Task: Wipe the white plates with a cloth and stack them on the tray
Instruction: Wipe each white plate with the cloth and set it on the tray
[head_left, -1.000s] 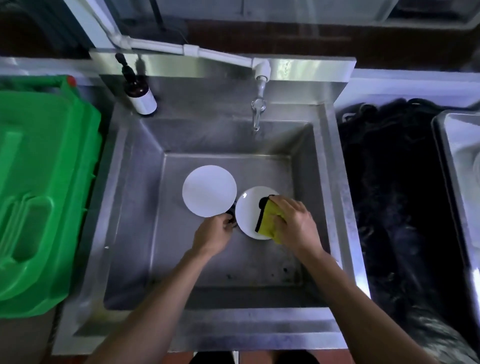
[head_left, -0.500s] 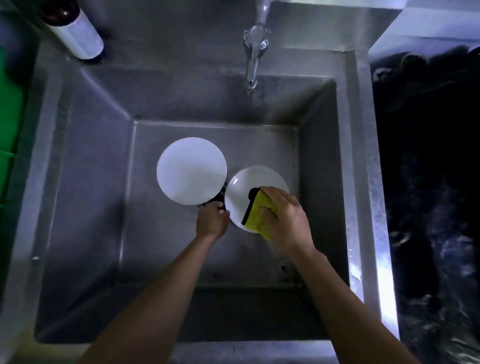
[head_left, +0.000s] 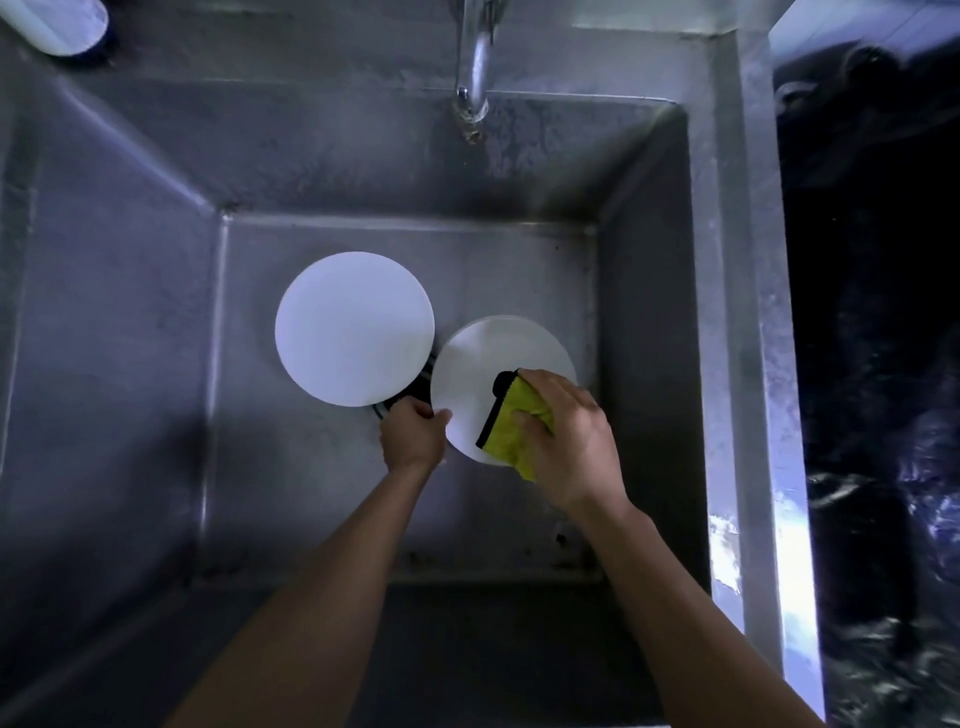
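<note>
head | left hand (head_left: 413, 434) grips plate (head_left: 478, 364) rim | right hand (head_left: 569, 441) clutches cloth (head_left: 511, 426)

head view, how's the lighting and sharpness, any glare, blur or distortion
Head view: dim and bluish overall; strong glare on the sink's right rim; the area right of the sink is nearly black. Wide-angle bending splays the sink walls. The faucet and bottle at the top edge look soft; the plates and yellow cloth read fairly sharp.

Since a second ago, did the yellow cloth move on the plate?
Cannot tell. The camera came closer, but the cloth sits on the same lower right part of the plate, held by the right hand.
</note>
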